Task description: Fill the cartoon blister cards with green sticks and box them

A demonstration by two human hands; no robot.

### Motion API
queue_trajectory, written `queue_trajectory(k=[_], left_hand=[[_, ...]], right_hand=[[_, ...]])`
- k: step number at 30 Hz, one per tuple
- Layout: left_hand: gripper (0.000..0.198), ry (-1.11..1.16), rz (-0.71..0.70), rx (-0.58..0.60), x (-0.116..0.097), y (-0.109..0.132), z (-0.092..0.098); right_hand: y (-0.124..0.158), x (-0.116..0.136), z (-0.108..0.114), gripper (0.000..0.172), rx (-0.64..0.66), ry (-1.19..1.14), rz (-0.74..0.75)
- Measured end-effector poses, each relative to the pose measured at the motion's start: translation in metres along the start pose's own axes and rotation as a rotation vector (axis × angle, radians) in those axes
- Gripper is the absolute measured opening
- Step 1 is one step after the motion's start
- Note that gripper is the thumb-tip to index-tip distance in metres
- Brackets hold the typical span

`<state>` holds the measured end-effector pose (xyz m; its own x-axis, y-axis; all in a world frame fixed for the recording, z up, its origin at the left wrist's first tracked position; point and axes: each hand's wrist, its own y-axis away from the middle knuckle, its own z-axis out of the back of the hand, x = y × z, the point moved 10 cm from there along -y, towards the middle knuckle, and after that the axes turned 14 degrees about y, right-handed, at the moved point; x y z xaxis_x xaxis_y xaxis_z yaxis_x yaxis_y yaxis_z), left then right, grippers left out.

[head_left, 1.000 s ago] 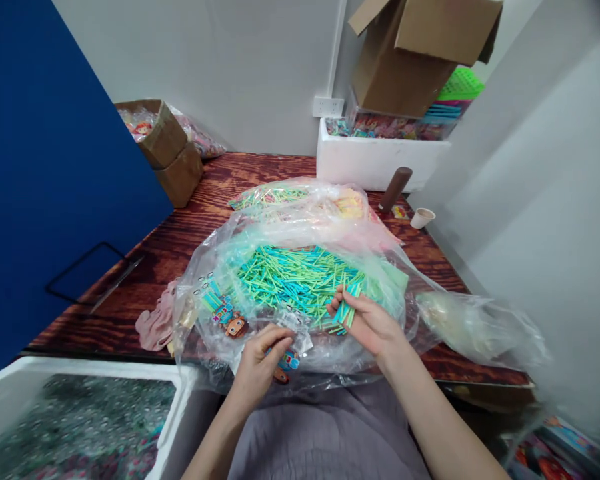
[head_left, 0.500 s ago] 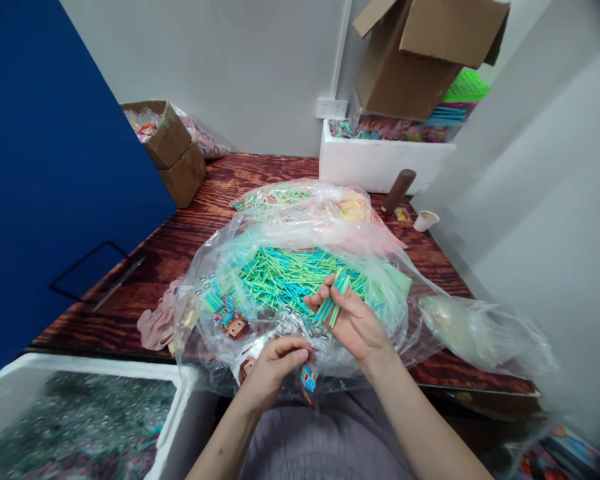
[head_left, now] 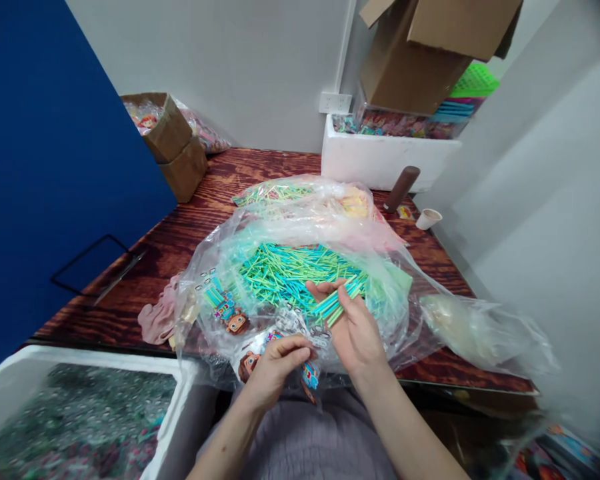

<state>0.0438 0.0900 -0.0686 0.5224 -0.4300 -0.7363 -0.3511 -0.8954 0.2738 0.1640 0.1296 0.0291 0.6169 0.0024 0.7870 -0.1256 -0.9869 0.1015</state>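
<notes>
Many green and blue sticks (head_left: 285, 273) lie in a large clear plastic bag (head_left: 205, 253) on the wooden table. My right hand (head_left: 355, 327), palm up, holds a small bundle of green and blue sticks (head_left: 335, 303) under its thumb, over the near right part of the pile. Lower and to the left, my left hand (head_left: 284, 367) pinches a small printed packet (head_left: 309, 377) with a cartoon figure. Another cartoon packet (head_left: 250, 363) lies beside the left hand. A packet with a cartoon head and sticks (head_left: 236, 323) rests on the bag at the left.
A white foam box (head_left: 180, 400) of small packets stands at the lower left. Pink cloth (head_left: 160, 313) lies near the table's left edge. Farther back are a brown cylinder (head_left: 403, 189), a paper cup (head_left: 429, 219), a white foam box (head_left: 380, 160) and cardboard boxes (head_left: 183, 167).
The bundle in my right hand has tilted flatter, and that hand's fingers have shifted around it. My left hand has barely moved. The view has shifted slightly.
</notes>
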Motion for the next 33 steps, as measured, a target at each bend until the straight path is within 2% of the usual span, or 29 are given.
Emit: queue_trajectory(k=[7, 13, 18, 24, 27, 29, 31, 33], left_hand=[[0.024, -0.002, -0.049, -0.085, -0.003, 0.002, 0.008], [0.028, -0.076, -0.047, -0.074, -0.001, 0.002, 0.007], [0.023, -0.214, -0.107, -0.002, -0.014, 0.001, -0.002], [0.025, -0.247, -0.171, -0.025, -0.029, 0.001, -0.004], [0.027, -0.192, -0.182, -0.052, -0.037, 0.000, -0.008], [0.027, -0.165, -0.194, -0.055, -0.044, -0.001, -0.015], [0.026, -0.161, -0.218, -0.039, -0.052, -0.003, -0.023], [0.027, -0.165, -0.236, -0.024, -0.058, -0.005, -0.031]], right_hand=[[0.015, -0.007, 0.010, 0.015, -0.065, 0.089, 0.000], [0.029, -0.002, 0.022, 0.017, -0.126, 0.150, 0.021], [0.033, -0.011, 0.017, 0.017, -0.048, 0.330, -0.035], [0.034, -0.016, 0.004, 0.023, 0.171, 0.637, -0.151], [0.033, -0.004, 0.005, 0.047, 0.171, 0.660, -0.162], [0.031, 0.012, 0.005, 0.060, 0.142, 0.685, -0.092], [0.031, 0.029, 0.002, 0.057, 0.127, 0.765, 0.005], [0.032, 0.043, -0.004, 0.036, 0.153, 0.893, 0.095]])
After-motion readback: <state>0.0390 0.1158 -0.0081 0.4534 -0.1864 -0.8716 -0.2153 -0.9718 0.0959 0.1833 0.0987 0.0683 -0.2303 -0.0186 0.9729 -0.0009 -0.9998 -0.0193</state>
